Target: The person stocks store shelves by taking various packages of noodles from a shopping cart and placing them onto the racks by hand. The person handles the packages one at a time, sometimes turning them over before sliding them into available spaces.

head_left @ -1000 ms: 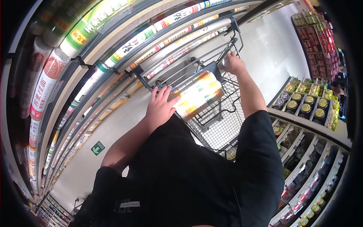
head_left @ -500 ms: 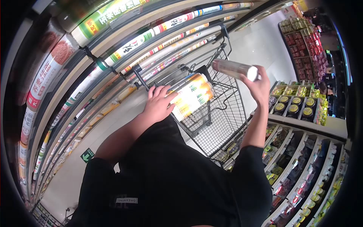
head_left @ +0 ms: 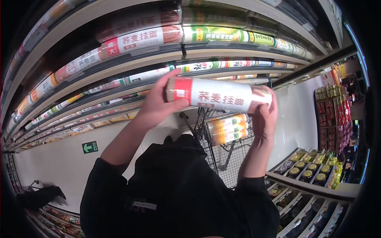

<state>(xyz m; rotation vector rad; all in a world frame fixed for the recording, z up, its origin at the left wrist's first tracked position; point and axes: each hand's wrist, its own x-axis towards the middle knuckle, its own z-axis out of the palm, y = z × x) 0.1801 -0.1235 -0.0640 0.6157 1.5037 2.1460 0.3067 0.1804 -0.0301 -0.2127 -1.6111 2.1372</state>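
Note:
A long noodle package (head_left: 222, 96), white with a red band and a clear part showing brownish noodles, is held level between both hands. My left hand (head_left: 160, 99) wraps round its red end. At the other end, my right hand (head_left: 266, 117) grips it with thumb in front. Below the package, a bundle of orange and white noodle packs (head_left: 228, 129) lies at the top of the wire shopping cart (head_left: 234, 162). Similar packages with the same lettering (head_left: 135, 39) lie on the shelf ahead.
Long shelves (head_left: 119, 69) of noodle packs curve across the front and left. A display of dark jars with yellow lids (head_left: 307, 174) stands at the right, beyond it a red and green packet rack (head_left: 331, 115). A green arrow sign (head_left: 90, 147) is on the floor.
My left hand has left the orange bundle and now holds the package's red end. My right hand has brought the package up from the cart toward the shelf side. The view has turned toward the shelves.

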